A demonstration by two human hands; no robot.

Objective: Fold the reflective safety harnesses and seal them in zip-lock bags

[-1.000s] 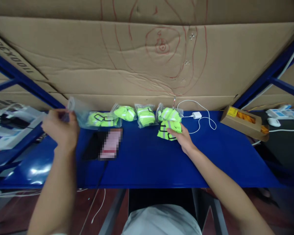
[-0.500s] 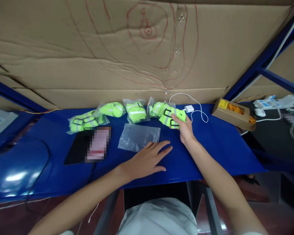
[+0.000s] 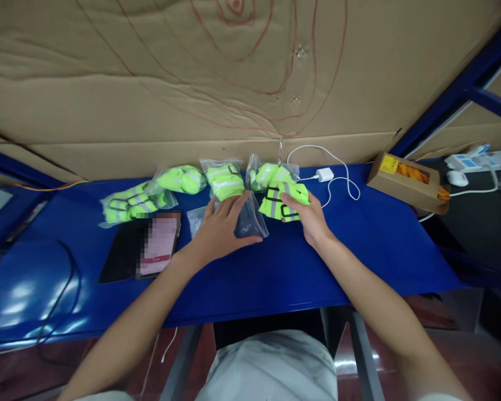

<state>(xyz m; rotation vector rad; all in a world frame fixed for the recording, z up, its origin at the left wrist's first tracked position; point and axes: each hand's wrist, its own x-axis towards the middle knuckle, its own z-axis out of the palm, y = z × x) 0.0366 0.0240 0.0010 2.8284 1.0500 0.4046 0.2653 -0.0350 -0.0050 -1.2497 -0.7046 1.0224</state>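
Note:
My right hand grips a folded neon yellow-green reflective vest with grey stripes and black buckles, thumb on top. The vest is outside any bag. Over a clear zip bag that looks flat, my left hand is spread, fingers and thumb apart. It covers the bag's middle, and whether the fingertips press on the plastic I cannot tell. Just beyond the hands sit bagged vests: one bagged vest behind the held one, another bagged vest beyond my left fingers, and more to the left.
A phone in an open black case lies left on the blue table. Back right are a white charger with its cable and a cardboard box of orange items. A cardboard wall with red lines closes the back.
My left hand has moved left and away from me, onto the clear bag, whose near right edge has shifted. My right hand still holds the vest, slightly turned. The view has tilted down.

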